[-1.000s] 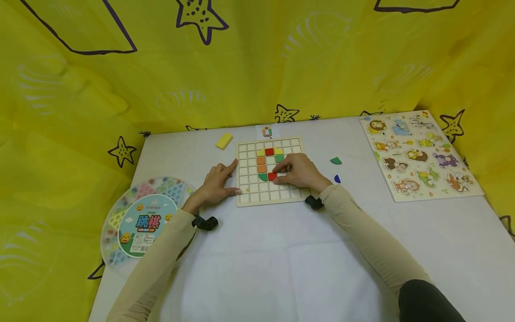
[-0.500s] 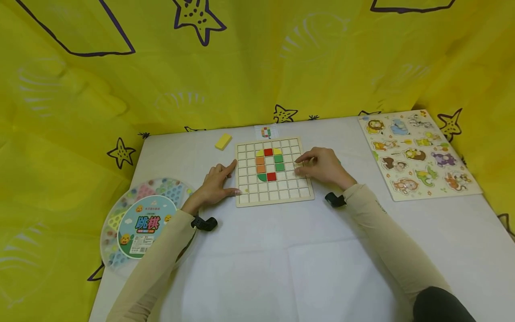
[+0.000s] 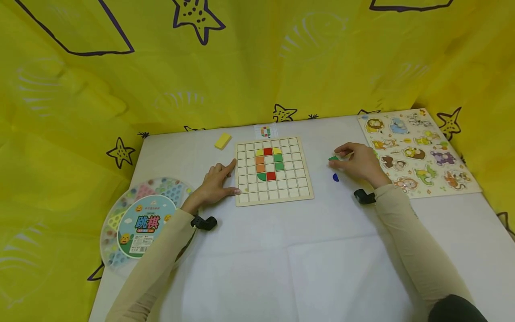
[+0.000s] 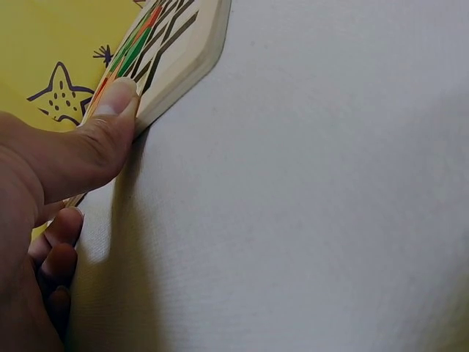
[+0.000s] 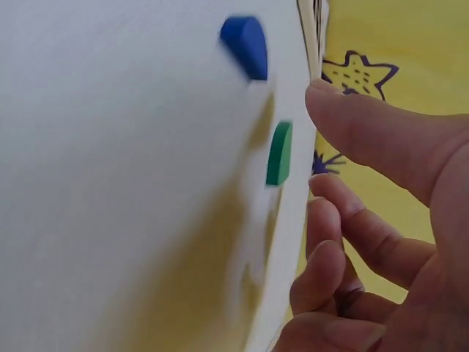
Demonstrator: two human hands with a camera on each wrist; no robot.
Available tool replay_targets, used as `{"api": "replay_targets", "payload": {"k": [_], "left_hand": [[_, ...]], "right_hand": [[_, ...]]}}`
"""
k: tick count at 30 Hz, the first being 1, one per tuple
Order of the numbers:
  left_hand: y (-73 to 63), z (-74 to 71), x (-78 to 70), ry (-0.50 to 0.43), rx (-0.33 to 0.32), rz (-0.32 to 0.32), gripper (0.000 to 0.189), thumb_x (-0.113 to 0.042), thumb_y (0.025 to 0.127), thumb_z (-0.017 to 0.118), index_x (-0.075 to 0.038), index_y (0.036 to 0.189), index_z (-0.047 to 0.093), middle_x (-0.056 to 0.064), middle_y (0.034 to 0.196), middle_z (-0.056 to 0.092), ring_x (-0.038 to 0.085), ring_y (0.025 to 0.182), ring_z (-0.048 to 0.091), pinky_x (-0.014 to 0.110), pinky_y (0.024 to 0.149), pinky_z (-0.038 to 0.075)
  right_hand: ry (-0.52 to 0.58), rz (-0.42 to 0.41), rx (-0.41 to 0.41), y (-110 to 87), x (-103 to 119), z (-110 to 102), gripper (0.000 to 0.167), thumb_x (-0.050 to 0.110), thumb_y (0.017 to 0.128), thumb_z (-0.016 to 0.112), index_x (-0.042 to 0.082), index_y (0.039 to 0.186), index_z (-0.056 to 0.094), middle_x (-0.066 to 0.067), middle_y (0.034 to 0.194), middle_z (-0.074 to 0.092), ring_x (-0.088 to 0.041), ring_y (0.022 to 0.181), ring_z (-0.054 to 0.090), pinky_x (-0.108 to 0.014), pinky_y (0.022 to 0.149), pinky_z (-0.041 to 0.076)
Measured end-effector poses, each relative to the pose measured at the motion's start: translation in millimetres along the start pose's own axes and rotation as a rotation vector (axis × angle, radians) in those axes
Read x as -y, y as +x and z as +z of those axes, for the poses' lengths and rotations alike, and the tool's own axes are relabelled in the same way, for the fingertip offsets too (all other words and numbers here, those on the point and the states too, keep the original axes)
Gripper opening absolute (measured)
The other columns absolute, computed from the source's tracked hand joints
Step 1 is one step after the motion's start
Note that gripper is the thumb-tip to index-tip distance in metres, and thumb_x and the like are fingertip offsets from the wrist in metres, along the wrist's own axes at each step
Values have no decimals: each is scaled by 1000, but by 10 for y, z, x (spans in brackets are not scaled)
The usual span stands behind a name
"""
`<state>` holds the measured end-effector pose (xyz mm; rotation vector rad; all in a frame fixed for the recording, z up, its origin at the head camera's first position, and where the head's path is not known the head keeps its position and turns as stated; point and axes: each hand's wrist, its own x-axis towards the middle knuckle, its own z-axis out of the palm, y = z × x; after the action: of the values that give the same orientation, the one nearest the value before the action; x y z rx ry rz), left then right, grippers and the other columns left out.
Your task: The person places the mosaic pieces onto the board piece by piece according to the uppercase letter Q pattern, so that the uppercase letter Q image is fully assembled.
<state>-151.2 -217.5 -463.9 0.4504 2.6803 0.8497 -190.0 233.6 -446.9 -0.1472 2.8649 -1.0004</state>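
Note:
A wooden grid board (image 3: 289,190) lies mid-table, bearing a ring of red, yellow, orange and green tiles. My left hand (image 3: 215,184) rests at its left side, index finger and thumb spread along the edge. In the left wrist view, the thumb (image 4: 110,121) touches the board's rim. Right of the board, my right hand (image 3: 360,162) is over a green quarter-circle tile (image 3: 332,158), thumb and index finger apart on either side. The right wrist view shows that green tile (image 5: 279,155) apart from the fingers. A blue rounded tile (image 3: 335,177) lies just nearer to me.
Behind the board lies a small pattern card (image 3: 265,131), with a yellow block (image 3: 223,141) to its left. A round Chinese checkers set (image 3: 146,223) sits under my left forearm. An animal puzzle board (image 3: 420,154) lies at right, partly behind my right hand. Yellow cloth (image 3: 241,67) hangs behind.
My right hand has left the red tile at the bottom of the ring and moved right, off the board, to the green quarter-circle tile. My left hand has stayed at the board's edge.

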Motion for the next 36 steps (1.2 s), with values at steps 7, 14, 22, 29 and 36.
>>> {"api": "replay_targets", "payload": {"k": [7, 14, 22, 29, 36], "left_hand": [[-1, -1, -4, 3, 1, 8, 98, -31, 94, 83, -10, 169, 23, 11, 115, 49, 27, 101, 35, 39, 89, 24], [5, 2, -2, 8, 3, 2, 98, -32, 94, 82, -10, 170, 23, 11, 115, 49, 27, 101, 35, 39, 88, 24], [4, 10, 3, 10, 3, -9, 99, -32, 94, 83, -11, 170, 22, 10, 115, 49, 27, 102, 35, 39, 88, 24], [-4, 8, 2, 9, 1, -5, 101, -32, 93, 84, -11, 170, 22, 10, 115, 48, 27, 102, 35, 39, 89, 24], [8, 16, 24, 6, -4, 0, 100, -32, 93, 83, -11, 170, 23, 10, 115, 49, 27, 101, 35, 39, 88, 24]], "right_hand": [[8, 27, 53, -22, -101, -8, 48, 37, 93, 83, 1, 122, 71, -21, 118, 71, -31, 97, 62, -36, 78, 45], [3, 15, 28, 3, -108, 53, 40, 32, 94, 82, 2, 119, 72, -19, 114, 71, -28, 94, 63, -34, 77, 45], [-44, -14, 62, 22, -92, 66, 30, 29, 99, 77, 5, 117, 73, -19, 115, 70, -30, 95, 62, -37, 78, 45], [-41, -40, 82, 30, -95, 54, 33, 28, 105, 69, 1, 124, 67, -23, 120, 70, -35, 100, 63, -45, 85, 48], [53, -68, 48, 20, -74, 26, 32, 24, 105, 69, 1, 126, 66, -24, 116, 71, -36, 104, 68, -45, 91, 51]]}}
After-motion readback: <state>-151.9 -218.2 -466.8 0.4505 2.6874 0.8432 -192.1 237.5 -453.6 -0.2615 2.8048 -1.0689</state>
